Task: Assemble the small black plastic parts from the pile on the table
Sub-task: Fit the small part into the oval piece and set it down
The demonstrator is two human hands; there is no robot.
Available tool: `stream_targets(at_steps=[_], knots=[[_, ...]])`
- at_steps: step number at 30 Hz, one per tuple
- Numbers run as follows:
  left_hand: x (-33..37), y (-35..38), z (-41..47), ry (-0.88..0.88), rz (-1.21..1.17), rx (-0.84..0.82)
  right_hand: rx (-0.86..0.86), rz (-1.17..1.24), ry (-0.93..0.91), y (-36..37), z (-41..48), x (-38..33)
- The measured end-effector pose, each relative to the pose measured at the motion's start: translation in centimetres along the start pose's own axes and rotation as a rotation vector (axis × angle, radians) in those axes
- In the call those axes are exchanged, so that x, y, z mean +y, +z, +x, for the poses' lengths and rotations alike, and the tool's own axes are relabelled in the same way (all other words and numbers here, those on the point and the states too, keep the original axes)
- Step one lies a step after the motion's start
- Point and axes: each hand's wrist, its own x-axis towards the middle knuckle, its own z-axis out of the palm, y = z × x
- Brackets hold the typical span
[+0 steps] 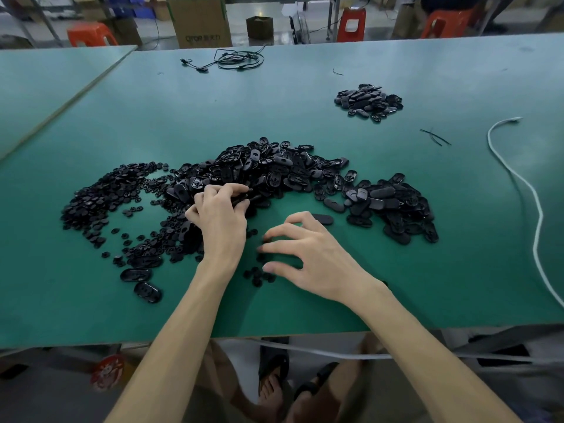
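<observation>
Tabletop point(91, 315): green, carrying all the loose black parts; none of them lie in a container.
Oval shells point(274, 169): the big heap at mid-table, curving round to the right edge of the spread.
Round pieces point(103, 199): smaller discs heaped left of the shells, with a few strays near the front.
Far pile point(369, 102): a separate small mound of oval parts, well apart toward the back right.
Left grip point(221, 218): a bare hand at the near edge of the shell heap, fingers curled round one or more oval shells.
Right grip point(317, 261): a bare hand, fingers spread and bent, tips just over stray round pieces; it holds nothing that can be seen.
Large cardboard box point(200, 22): on the floor beyond the table; contents hidden.
Small cardboard box point(259, 25): beside it, top open, inside too dark to tell.
White cable point(537, 215): trails along the right side.
Black cable point(238, 59): coiled at the far edge.
</observation>
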Motion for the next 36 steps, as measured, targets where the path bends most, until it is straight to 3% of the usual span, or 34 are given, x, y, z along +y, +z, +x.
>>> stream_targets(at_steps=[8,11,18,22,28,36], knots=[[0.2,-0.2,-0.1,0.041,-0.110,0.029,0.036,-0.008,-0.051,0.1,-0.1,-0.2],[0.3,-0.4,-0.2,0.052,-0.315,-0.010,0.026,-0.023,-0.056,0.0,-0.1,-0.3],[0.4,-0.1,-0.1,0.114,-0.386,-0.062,-0.014,0.001,-0.058,-0.1,0.0,-0.3],[0.7,0.1,-0.1,0.106,-0.571,-0.061,0.001,0.010,-0.061,0.0,0.0,-0.3],[1.1,-0.4,0.3,-0.181,-1.072,-0.286,0.041,-0.062,-0.113,0.2,-0.1,-0.5],[1.5,-0.1,-0.2,-0.196,-1.114,-0.565,0.043,-0.079,-0.155,0.2,0.0,-0.6]])
